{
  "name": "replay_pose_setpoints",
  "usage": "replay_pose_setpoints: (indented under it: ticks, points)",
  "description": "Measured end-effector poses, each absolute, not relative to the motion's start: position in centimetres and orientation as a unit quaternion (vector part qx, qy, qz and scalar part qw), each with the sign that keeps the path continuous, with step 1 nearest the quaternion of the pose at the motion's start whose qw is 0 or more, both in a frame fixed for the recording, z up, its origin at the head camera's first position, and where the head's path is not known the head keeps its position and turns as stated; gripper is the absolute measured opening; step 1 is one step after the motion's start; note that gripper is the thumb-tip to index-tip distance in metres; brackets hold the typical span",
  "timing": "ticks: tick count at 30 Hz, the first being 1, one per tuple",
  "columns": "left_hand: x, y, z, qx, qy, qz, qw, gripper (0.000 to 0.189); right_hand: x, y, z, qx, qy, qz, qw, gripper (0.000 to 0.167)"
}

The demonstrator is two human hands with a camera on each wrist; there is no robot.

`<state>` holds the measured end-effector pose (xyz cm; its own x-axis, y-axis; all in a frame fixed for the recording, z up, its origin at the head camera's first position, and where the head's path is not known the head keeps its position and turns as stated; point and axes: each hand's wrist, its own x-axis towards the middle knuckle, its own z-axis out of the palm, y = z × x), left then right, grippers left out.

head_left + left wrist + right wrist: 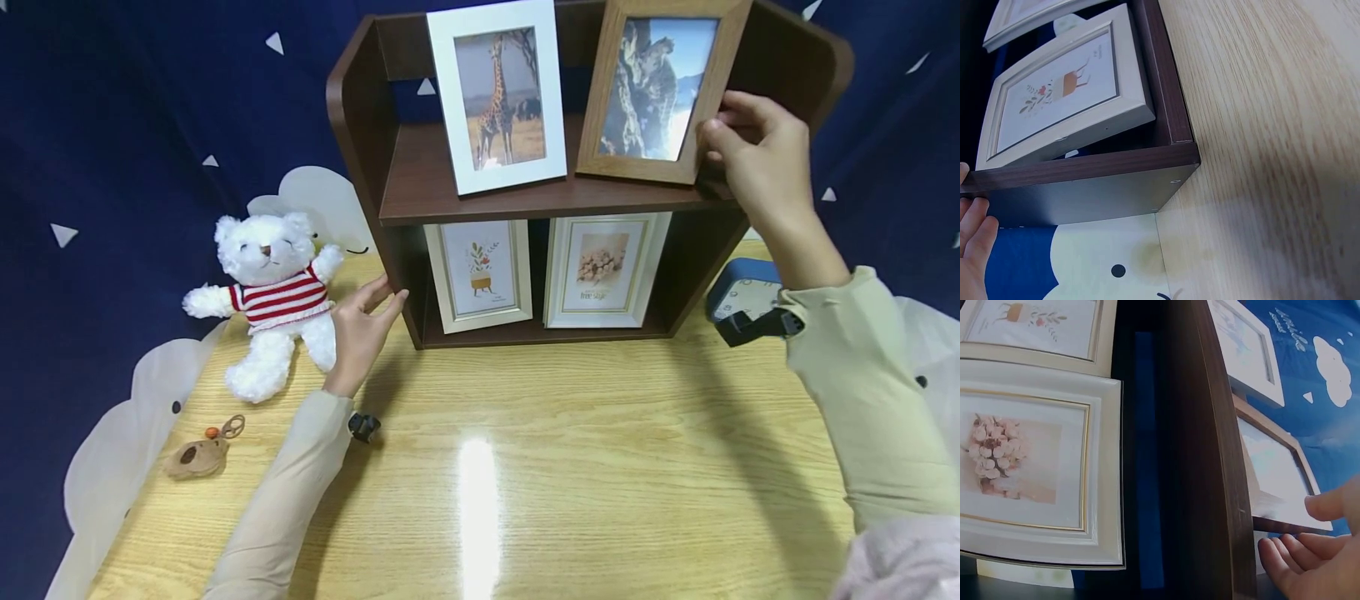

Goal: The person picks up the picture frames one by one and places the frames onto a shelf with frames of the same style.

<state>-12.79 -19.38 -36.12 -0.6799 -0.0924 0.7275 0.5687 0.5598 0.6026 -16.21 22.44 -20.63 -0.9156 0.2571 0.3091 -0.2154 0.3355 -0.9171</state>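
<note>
On the upper board of a dark brown shelf (480, 202), a brown wooden picture frame (592, 100) leans back, holding a photo partly lost in glare. My right hand (765, 154) pinches its right edge, thumb toward the front; the right wrist view also shows this hand (1316, 550) at the frame's side (1300, 459). My left hand (363, 333) rests its fairly straight fingers against the shelf's left side panel, low down. In the left wrist view, those fingers (979, 228) touch the panel's outer face. A white giraffe picture frame (555, 92) stands left of the brown one.
Below stand a cream plant-picture frame (522, 275) and a white flower-picture frame (558, 275). Left of the shelf sits a white teddy bear (273, 350); a brown plush keychain (198, 458) lies nearer. Behind the right arm is a blue clock-like object (746, 287) on the wooden table (585, 467).
</note>
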Motion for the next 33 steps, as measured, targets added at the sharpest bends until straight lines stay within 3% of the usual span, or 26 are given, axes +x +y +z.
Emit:
replay_pose_setpoints:
  ticks: [12,20,29,33]
  points:
    - [-11.2,-18.2,-33.9,-0.150,-0.804,-0.447,0.362,0.026,-13.1,23.0,-22.2,-0.005,-0.759,0.603,0.246,0.029]
    - [-13.2,-18.9,-36.2,-0.152,-0.804,-0.455,0.353,0.028,-11.5,23.6,-24.0,-0.022,-0.736,0.618,0.276,0.023]
    - [-12.2,-20.5,-34.8,-0.134,-0.858,-0.440,0.228,0.031,-11.1,24.3,-26.6,-0.044,-0.753,0.578,0.312,0.021]
    - [-11.9,-21.8,-34.5,-0.143,-0.885,-0.394,0.201,0.028,-11.1,25.0,-27.9,-0.056,-0.765,0.556,0.321,0.019]
